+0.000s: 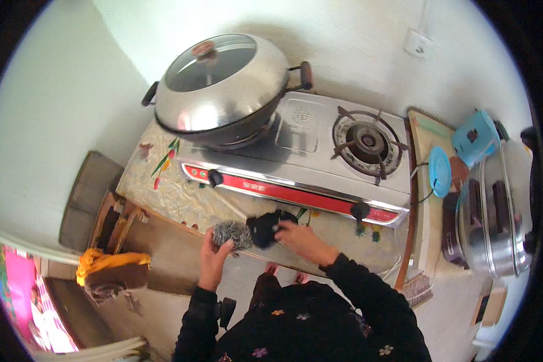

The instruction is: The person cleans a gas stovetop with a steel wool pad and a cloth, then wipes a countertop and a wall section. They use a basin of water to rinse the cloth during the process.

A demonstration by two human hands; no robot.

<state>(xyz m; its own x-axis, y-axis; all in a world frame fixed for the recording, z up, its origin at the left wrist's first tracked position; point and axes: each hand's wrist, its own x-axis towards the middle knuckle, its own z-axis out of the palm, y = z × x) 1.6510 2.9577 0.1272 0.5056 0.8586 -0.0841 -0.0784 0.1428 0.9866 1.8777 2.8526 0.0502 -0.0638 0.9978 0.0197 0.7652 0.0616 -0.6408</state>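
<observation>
My left hand (215, 260) grips a grey steel-wool scourer (233, 235) near the table's front edge. Just right of it, my right hand (304, 240) has its fingers on a dark cloth-like item (270, 229), whose exact kind I cannot tell. Both hands are in front of a two-burner gas stove (298, 174) with a red front strip and black knobs. On the stove's left burner sits a large wok (235, 136) under a domed metal lid (253, 86) with a glass centre. The right burner (368, 141) is bare.
A patterned cover (163, 199) lies on the table beneath the stove. Stacked metal steamer pots (493, 212), a light blue container (475, 138) and a blue round plastic item (440, 171) stand at the right. A yellow cloth (111, 262) hangs at lower left. A wall socket (419, 44) is above.
</observation>
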